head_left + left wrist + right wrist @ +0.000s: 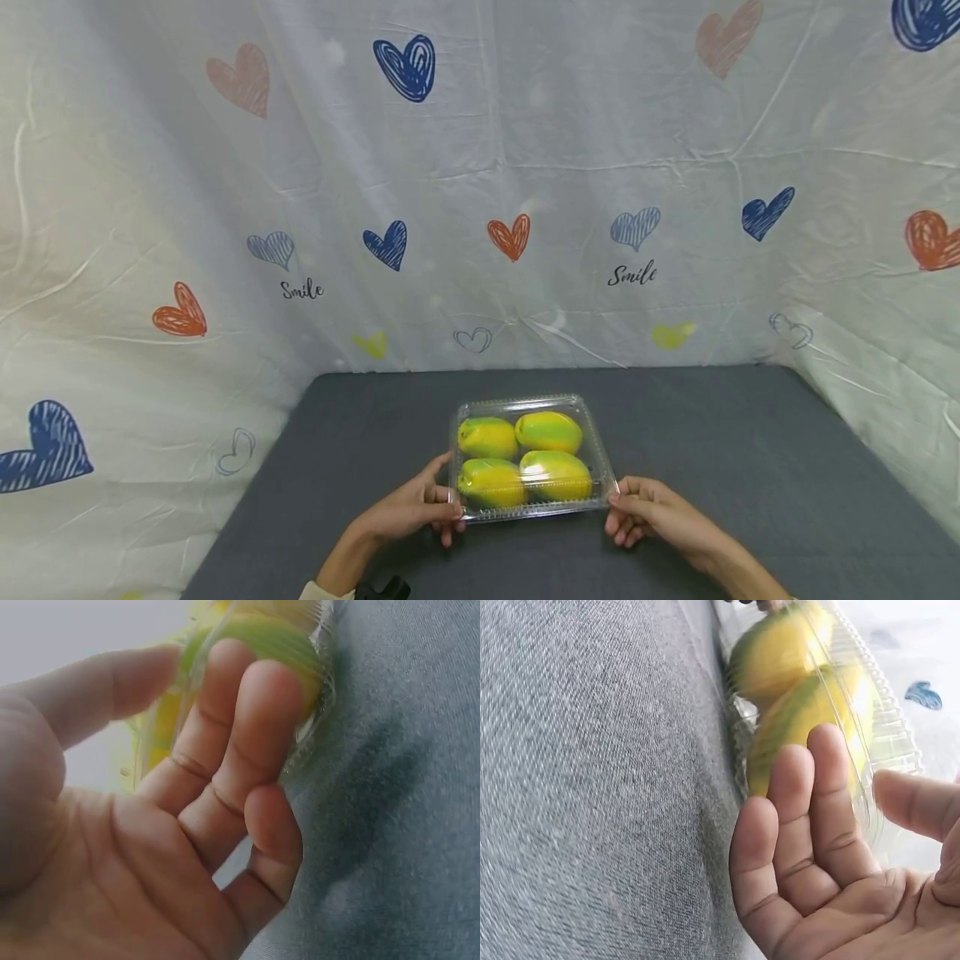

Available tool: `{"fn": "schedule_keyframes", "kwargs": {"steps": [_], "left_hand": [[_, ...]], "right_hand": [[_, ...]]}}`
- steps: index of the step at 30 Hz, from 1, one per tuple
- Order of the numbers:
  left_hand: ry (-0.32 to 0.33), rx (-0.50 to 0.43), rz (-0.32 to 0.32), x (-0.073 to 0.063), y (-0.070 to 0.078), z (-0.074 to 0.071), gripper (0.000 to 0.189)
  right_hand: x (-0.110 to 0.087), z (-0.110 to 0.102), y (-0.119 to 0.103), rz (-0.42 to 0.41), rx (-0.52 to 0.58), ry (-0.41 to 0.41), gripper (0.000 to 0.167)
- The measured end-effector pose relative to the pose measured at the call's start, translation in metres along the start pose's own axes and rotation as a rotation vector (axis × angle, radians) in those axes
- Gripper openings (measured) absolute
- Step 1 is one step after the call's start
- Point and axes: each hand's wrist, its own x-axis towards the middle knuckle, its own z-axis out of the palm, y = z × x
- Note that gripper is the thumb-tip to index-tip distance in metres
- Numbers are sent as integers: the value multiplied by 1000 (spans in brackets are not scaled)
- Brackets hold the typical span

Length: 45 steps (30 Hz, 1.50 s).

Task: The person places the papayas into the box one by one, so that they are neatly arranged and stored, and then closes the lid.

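Note:
A clear plastic clamshell box (536, 510) with several yellow-green mangoes (555, 475) inside is in the middle of the head view. Its lid looks closed, and the box is slightly turned. My left hand (412, 507) pinches the near left corner between thumb and fingers. At the near right corner, my right hand (651, 512) pinches the rim the same way. Mangoes (810, 716) show through the plastic beyond the fingertips in the right wrist view. The left wrist view has the box's edge between thumb and fingers, with a blurred mango (262, 637) behind.
A dark grey cloth (720, 450) covers the table under the box. Behind the table and along both sides hangs a white curtain (450, 283) printed with hearts and the word "Smile". A black strap or device (384, 588) sits by the left wrist.

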Motion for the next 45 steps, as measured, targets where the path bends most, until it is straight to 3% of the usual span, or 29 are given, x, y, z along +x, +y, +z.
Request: {"fn": "schedule_keyframes", "kwargs": {"steps": [8, 11, 15, 29, 37, 45], "left_hand": [[89, 4, -63, -1, 3, 3, 77], [93, -11, -76, -1, 3, 3, 50], [41, 13, -80, -1, 5, 2, 18], [6, 72, -95, -1, 5, 3, 15], [106, 45, -120, 2, 4, 7, 11], [200, 30, -116, 3, 2, 8, 12]], "right_hand": [[1, 2, -1, 45, 4, 33, 23], [1, 4, -2, 54, 10, 40, 23], [1, 5, -3, 57, 6, 49, 23], [3, 7, -4, 103, -5, 164, 25], [4, 5, -1, 69, 117, 108, 15], [5, 6, 4, 45, 141, 97, 11]]}}
